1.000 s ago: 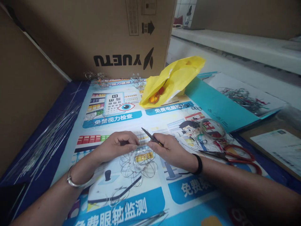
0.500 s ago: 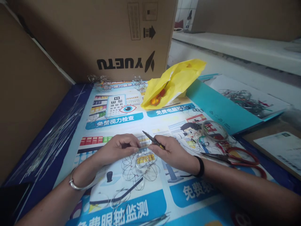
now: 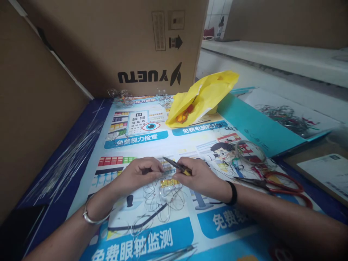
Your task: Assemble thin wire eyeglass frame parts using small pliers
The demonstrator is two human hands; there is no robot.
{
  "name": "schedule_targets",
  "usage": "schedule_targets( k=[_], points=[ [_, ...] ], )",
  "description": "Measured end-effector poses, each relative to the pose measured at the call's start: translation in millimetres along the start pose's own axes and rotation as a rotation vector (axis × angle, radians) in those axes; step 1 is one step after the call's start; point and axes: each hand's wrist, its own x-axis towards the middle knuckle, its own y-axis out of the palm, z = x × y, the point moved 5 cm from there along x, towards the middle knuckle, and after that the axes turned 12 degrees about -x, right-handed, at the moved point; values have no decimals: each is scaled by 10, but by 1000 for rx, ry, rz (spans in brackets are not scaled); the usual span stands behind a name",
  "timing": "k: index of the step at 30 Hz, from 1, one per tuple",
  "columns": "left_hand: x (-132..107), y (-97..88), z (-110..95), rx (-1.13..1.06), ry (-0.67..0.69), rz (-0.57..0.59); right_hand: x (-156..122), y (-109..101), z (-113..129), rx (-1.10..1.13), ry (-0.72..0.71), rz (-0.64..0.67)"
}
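Note:
My left hand is closed in a pinch on a thin wire of the looped wire piece lying on the printed poster. My right hand grips small dark pliers with a yellow handle, their tip pointing up and left toward my left fingertips. Both hands meet above the wire loops. A silver bangle is on my left wrist and a black band on my right.
Red-handled scissors and a tangle of wire lie right of my right hand. A yellow plastic bag sits behind, a big cardboard box at the back. Straight wires lie at left. A teal folder holds more wire pieces.
Both hands stayed together on the wire; the pliers tilted flatter, their tip lower toward my left fingers. The view shifted slightly.

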Motion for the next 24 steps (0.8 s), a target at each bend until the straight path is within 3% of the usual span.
schedule_targets(
  k=[24],
  points=[
    [-29,47,54,-38,-13,14,22,19,9,45,-4,-9]
  ],
)
